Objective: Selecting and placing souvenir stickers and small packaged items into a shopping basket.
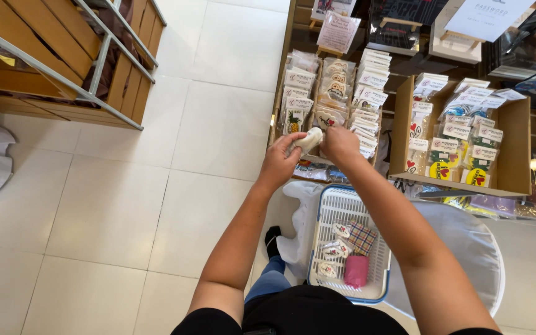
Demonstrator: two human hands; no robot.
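Head view: white tiled floor [113,205], wooden slatted rack with metal bars [63,56] top left. Dark counter [404,59] ahead carries two open cardboard display boxes: the nearer one [327,93] packed with rows of small white-labelled packets, the other [519,142] to its right with more packets, some yellow and red. Upright sign cards at the back of the counter. Below the arms, a white plastic basket [376,273] with blue rim holds a few small packets, a checked pouch and a pink item [356,270]; it sits on a round white surface, seemingly a stool. Both forearms extended forward and up, hands meeting just at the front edge of the nearer box. Left hand [278,162] closed around a small white packet [308,140], fingers wrapped at its lower end. Right hand [339,144] curled, knuckles up, fingertips at the packet's other end; can't tell how firmly it pinches. Packet is between the two hands, just above the box's front row.
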